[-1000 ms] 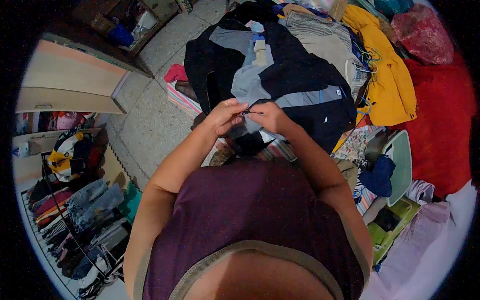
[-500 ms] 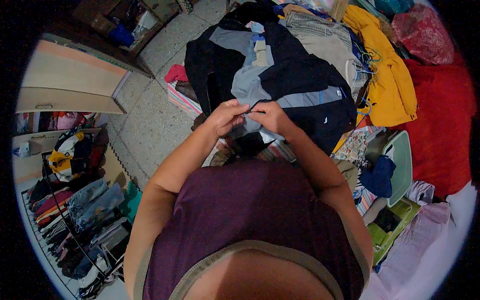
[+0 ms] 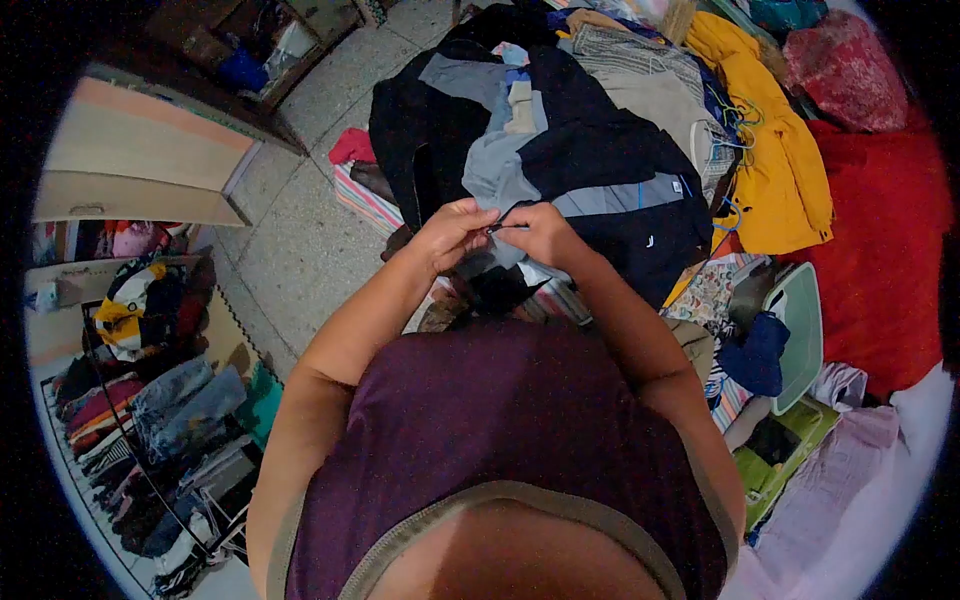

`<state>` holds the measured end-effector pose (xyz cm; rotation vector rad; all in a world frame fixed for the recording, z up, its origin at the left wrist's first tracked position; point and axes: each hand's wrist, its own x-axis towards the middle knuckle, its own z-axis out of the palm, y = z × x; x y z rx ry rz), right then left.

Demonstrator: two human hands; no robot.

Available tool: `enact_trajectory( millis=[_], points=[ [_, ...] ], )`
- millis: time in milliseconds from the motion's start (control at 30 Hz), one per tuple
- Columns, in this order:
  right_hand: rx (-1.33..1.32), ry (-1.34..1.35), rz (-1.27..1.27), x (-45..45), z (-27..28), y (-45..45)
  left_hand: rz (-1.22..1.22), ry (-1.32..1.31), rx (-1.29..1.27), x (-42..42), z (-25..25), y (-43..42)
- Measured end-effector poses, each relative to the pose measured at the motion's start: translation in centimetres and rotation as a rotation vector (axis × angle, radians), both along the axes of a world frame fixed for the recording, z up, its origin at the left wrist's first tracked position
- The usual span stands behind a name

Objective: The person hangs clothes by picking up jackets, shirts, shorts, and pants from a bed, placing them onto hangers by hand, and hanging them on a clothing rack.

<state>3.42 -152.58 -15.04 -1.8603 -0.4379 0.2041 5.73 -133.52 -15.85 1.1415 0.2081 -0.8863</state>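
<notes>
A black jacket (image 3: 590, 130) with grey lining lies spread open in front of me, on top of a pile of clothes. At its near edge, my left hand (image 3: 458, 230) is closed in a pinch. Close beside it, almost touching, my right hand (image 3: 540, 232) pinches the same small dark strip of the jacket. A small piece between the fingertips, perhaps part of a zip, is too small to make out. Grey lining hangs just below the fingers, and a striped cloth (image 3: 368, 200) shows under the jacket on the left.
A yellow jacket (image 3: 765, 140) and a red cloth (image 3: 880, 260) lie to the right. Nearer stand a pale green tub (image 3: 798, 340) and a lime green basket (image 3: 785, 460) with clothes. On the left are a rack of folded clothes (image 3: 150, 430), a cupboard door (image 3: 140, 150) and speckled floor (image 3: 270, 220).
Both hands stay in nearly the same place, still pinching the jacket's edge. Only a slight shift of the fingers shows.
</notes>
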Motion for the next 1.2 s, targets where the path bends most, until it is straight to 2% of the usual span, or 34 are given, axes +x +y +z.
enact_trajectory(
  millis=[400, 467, 600, 800, 867, 967, 1067, 1167, 1200],
  points=[
    [0.006, 0.002, -0.041, -0.2, -0.2, 0.4, -0.026, -0.076, 0.060, -0.2, 0.7, -0.2],
    [0.010, -0.050, -0.044, -0.2, -0.9, 0.3, -0.072, -0.130, 0.136, 0.2, 0.0, 0.1],
    [-0.018, 0.048, -0.037, -0.3, -0.7, 0.2, -0.055, -0.176, 0.170, 0.2, 0.7, -0.2],
    [0.012, 0.100, -0.102, 0.0, 0.0, 0.2, -0.204, -0.368, 0.286, 1.1, 2.0, 0.4],
    [0.049, 0.125, -0.139, -0.1, -0.3, 0.5, -0.176, -0.330, 0.249, 1.3, 1.2, 0.7],
    [-0.031, 0.114, -0.116, 0.5, -0.6, 0.5, -0.108, -0.216, 0.220, 1.0, 1.4, 0.7],
    [-0.264, -0.187, -0.244, 0.4, 0.6, 0.9, -0.065, -0.130, 0.193, 1.1, -0.2, 1.1],
    [-0.493, -0.690, -0.368, -0.3, 2.5, 1.9, -0.055, -0.141, 0.175, 0.9, 0.3, 1.6],
    [-0.596, -0.521, -0.221, -0.8, 3.1, 2.2, -0.066, -0.158, 0.160, 0.7, 0.5, 1.3]
  ],
)
